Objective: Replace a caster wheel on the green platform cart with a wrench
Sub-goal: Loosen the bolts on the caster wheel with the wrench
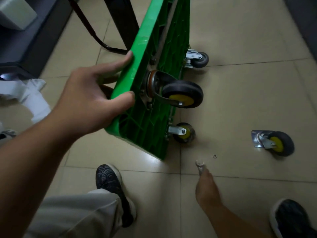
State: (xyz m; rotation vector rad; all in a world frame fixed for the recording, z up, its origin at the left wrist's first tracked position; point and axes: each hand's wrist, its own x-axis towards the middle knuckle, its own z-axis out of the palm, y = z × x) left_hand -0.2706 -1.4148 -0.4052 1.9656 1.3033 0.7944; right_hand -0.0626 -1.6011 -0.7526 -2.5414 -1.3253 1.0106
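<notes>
Three casters show on the underside of the green platform cart [154, 40], which stands tipped on one long edge on the tiled floor [240, 100], underside facing right; a small grey caster [197, 59] sits toward the cart's far end, a large black caster with yellow hub [180, 94] at the raised edge near the close corner, and a smaller yellow-hubbed caster [182, 133] at the low edge, touching the floor.

Left hand [89, 102] grips the cart's raised edge at the near end; thumb wrapped over the rim onto the ribbed side, forefinger stretched along the rim, other fingers behind the deck.

Right hand [207, 191] is low over the floor, fingers curled together round the handle of the wrench [200, 166]; wrench head points away from the person toward the cart's near low corner, blurred.

Loose caster [274, 143] lies on its side on the floor, well right of the cart, mounting plate facing left; a small metal ring [214, 156] lies on the floor just beyond the wrench head, between cart and loose caster.

Two dark shoes [109, 182] on the floor near the person; pale trouser leg [77, 212] above the left one; white crumpled sheet [32, 95] at the left.
</notes>
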